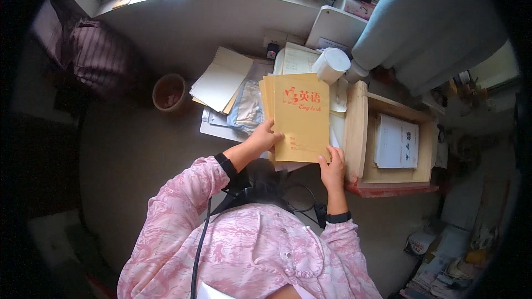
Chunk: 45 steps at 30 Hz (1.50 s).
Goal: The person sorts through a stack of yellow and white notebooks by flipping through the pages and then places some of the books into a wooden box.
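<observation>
A small stack of tan exercise books (305,113) with red print on the top cover is held up in front of me. My left hand (265,137) grips its left edge, thumb on the cover and fingers underneath. At the lower right corner my right hand (333,167) pinches the stack, its thumb by the bottom edge. The lower books show fanned out along the left side. Beneath the stack, a plastic-wrapped packet (247,108) and loose papers partly show on the white table.
Cream sheets (223,77) lie at the left of the table. A white paper roll (331,65) stands behind the books. To the right, a pulled-out wooden drawer (356,133) holds white booklets (397,141). A round bin (169,93) sits on the floor at left.
</observation>
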### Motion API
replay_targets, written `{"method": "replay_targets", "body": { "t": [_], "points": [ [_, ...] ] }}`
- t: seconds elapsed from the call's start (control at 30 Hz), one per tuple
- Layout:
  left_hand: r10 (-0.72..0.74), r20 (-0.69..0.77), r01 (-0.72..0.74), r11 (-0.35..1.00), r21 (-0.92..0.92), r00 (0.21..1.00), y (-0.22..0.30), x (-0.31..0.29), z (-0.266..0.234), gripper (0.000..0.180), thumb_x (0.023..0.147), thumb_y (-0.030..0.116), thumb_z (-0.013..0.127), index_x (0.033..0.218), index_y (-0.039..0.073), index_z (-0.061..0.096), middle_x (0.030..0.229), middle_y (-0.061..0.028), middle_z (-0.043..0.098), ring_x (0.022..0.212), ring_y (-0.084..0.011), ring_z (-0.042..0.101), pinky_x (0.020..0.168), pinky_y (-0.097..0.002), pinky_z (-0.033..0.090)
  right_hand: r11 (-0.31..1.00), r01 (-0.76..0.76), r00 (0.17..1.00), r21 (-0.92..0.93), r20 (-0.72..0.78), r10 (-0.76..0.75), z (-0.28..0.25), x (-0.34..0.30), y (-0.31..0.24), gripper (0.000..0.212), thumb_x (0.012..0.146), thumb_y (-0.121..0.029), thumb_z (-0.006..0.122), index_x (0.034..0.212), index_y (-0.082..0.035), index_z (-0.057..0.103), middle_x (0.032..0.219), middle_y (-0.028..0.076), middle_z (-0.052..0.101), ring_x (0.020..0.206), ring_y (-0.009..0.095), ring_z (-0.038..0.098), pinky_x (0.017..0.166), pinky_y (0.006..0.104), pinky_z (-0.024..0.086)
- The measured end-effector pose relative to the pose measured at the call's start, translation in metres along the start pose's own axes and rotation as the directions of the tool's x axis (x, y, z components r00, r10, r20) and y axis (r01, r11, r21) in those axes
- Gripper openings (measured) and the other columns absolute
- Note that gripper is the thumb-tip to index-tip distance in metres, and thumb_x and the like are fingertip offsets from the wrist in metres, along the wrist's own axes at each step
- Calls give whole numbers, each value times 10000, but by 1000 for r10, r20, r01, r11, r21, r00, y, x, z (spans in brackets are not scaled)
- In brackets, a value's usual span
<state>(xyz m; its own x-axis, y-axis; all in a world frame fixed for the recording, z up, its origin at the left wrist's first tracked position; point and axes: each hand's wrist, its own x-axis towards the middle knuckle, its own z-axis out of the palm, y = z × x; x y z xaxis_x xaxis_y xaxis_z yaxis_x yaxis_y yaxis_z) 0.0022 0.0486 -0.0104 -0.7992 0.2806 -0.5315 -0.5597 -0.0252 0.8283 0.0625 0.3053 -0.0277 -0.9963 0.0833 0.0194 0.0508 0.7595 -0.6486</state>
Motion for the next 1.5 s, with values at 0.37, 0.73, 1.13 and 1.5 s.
{"method": "replay_targets", "body": {
  "t": [0.37, 0.73, 1.13, 1.5],
  "points": [
    [56, -97, -105, 764, -636, 994, -30, -25, -58, 545, 895, 11, 455, 1419, 73, 317, 1246, -152, 555, 999, -223, 638, 790, -354, 563, 660, -348, 930, 666, 335, 153, -20, -2, -49, 385, 931, -79, 564, 1293, 23, 480, 1168, 118, 603, 1054, 166, 570, 911, 295, 455],
    [149, -246, -261, 809, -527, 958, -45, -40, -104, 547, 898, 6, 446, 1423, 73, 305, 1296, -142, 522, 1083, -229, 593, 853, -337, 515, 946, 39, 998, -322, -34, -52, 12, 21, -26, 605, 651, -231, 803, 1129, -33, 488, 1141, 173, 472, 1046, 384, 474, 853, 463, 440],
    [-15, -218, -85, 894, -440, 976, -51, -61, -103, 540, 884, 14, 481, 1399, 68, 326, 1267, -144, 533, 1083, -243, 593, 902, -370, 501, 959, -67, 997, -274, -58, 53, 13, 39, -19, 463, 720, -245, 742, 1043, -21, 497, 973, 204, 573, 950, 389, 545, 793, 479, 450],
    [49, -281, -186, 854, -485, 958, -40, -53, -104, 658, 833, -16, 487, 1436, 92, 247, 1231, -223, 521, 1041, -299, 615, 834, -424, 557, 964, -117, 993, -237, -28, 113, 6, 33, -16, 389, 872, -276, 582, 1225, -131, 511, 852, 233, 649, 801, 450, 613, 678, 537, 468]
  ]
}}
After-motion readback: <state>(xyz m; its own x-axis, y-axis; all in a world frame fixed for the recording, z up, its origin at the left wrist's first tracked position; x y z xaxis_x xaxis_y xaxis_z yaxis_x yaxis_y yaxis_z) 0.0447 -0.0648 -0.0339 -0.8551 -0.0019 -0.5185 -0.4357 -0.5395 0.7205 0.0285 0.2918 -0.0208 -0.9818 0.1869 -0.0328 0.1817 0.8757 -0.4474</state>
